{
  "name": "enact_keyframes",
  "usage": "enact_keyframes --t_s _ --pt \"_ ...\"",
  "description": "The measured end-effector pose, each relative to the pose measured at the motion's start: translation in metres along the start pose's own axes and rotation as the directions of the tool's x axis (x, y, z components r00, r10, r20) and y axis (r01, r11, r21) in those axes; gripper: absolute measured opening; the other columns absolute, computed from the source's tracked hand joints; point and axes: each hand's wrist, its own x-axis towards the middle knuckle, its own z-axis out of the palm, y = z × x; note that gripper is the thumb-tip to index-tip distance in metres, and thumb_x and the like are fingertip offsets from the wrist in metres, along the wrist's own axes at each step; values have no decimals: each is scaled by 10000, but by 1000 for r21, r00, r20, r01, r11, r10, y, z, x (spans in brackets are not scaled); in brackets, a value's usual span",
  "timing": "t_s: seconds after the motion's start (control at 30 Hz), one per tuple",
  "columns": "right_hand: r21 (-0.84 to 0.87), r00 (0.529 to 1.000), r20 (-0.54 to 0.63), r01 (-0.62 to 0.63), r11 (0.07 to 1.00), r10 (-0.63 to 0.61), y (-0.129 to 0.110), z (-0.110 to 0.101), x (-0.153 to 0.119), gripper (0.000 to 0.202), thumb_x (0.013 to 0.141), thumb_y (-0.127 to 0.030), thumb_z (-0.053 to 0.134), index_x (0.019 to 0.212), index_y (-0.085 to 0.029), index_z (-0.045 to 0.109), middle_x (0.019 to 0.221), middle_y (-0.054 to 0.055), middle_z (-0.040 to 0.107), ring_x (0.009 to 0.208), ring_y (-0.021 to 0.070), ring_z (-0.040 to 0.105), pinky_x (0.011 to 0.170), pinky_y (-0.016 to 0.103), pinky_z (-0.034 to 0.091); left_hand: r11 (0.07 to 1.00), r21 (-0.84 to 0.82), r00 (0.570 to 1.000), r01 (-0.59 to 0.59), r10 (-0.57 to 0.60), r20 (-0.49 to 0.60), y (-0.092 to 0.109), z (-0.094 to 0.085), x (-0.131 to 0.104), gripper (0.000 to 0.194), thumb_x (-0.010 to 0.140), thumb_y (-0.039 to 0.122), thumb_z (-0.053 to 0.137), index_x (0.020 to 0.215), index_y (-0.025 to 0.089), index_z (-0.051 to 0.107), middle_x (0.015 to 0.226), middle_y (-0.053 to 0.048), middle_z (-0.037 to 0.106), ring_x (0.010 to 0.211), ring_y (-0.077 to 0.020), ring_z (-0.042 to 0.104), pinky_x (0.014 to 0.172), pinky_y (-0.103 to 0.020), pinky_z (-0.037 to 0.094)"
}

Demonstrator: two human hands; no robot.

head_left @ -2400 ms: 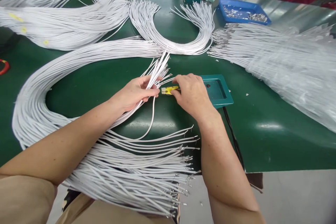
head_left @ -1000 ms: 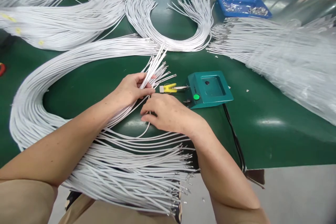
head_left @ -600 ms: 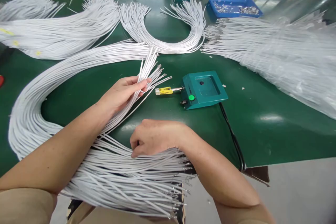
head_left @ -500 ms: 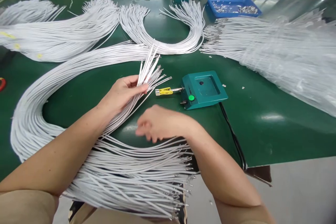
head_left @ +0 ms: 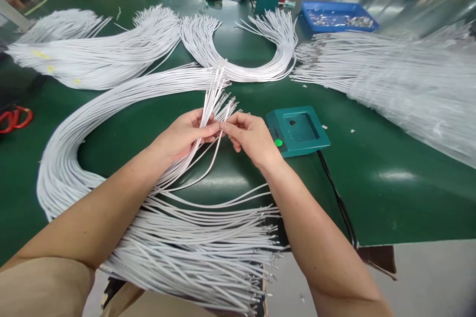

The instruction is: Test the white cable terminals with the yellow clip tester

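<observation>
- ok so the right hand [head_left: 251, 136] was down by the near pile [head_left: 201, 237] a moment ago, now it's up right next to the left hand [head_left: 189, 133]
- it's got a single wire [head_left: 216, 152] pinched between thumb and index finger, other fingers kinda loosely curled
- left hand's closed around the wire bunch [head_left: 211, 101], thumb laid over it, wire tips fanning out toward the far side
- that bunch is mid-table, left of the teal box [head_left: 301, 131]
- yellow clip at the box was in plain view before, now the right hand's blocking it
- near pile is spread along the near edge of the green table [head_left: 379, 208], blue tray [head_left: 340, 27] at the far right
</observation>
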Motion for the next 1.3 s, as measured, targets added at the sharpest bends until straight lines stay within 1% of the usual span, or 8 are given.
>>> enact_keyframes --t_s 0.23,0.37,0.5,0.63,0.7,0.83,1.03,1.3 --pt "234 995 64 -83 969 70 2 -1 3 312 682 -423 788 750 -168 622 589 -64 518 489 52 371 464 213 337 996 80 997 35 -40 60 0 3 -1 352 633 194 831 835 159 545 736 6 628 699 -125 642 526 -200 387" --pt "391 999 -42 0 920 18 -1 -7 5 250 743 -406 734 825 -204 610 623 -77 464 502 56 368 501 212 373 993 120 994 23 -35 101 -1 5 -3 349 656 172 802 804 173 486 738 15 620 699 -133 652 537 -218 380" --pt "283 979 -203 61 957 -2 -8 -12 4 308 781 -480 684 897 -210 590 669 -63 506 494 56 407 468 209 393 988 157 997 -11 -2 80 -4 5 -3 358 662 183 800 828 177 483 750 33 604 704 -124 647 590 -230 413" --pt "-69 987 -152 -53 996 42 -7 -8 0 453 611 -466 839 888 -190 609 613 -65 548 442 71 461 384 211 369 973 223 998 -54 46 40 -6 3 -2 351 652 226 808 862 169 532 777 28 618 696 -113 613 653 -254 445" --pt "-122 987 -161 -36 992 16 -6 -6 0 381 631 -452 829 800 -176 627 622 -49 574 437 66 472 382 207 383 959 271 997 -80 72 41 -6 2 -2 351 642 244 815 858 166 550 788 24 628 698 -112 604 687 -265 457" --pt "62 972 -231 46 997 -30 -5 -7 1 322 779 -449 708 674 -164 602 615 -34 573 427 50 468 432 210 446 941 325 995 -97 87 46 -7 2 -3 371 647 290 821 860 172 540 825 17 643 709 -117 604 693 -267 458" --pt "145 984 -174 -16 989 42 -5 -7 1 391 615 -473 840 746 -155 654 618 -45 580 480 59 488 488 222 492 904 411 993 -115 105 47 -6 2 -4 340 683 313 799 890 168 572 846 0 646 748 -136 611 735 -290 465" --pt "261 997 -74 24 965 -5 2 0 3 222 680 -336 787 667 -157 656 585 -37 584 525 70 501 523 222 399 967 215 990 -135 142 -19 -5 16 -9 268 707 253 784 861 162 585 797 5 637 736 -124 639 574 -211 448"
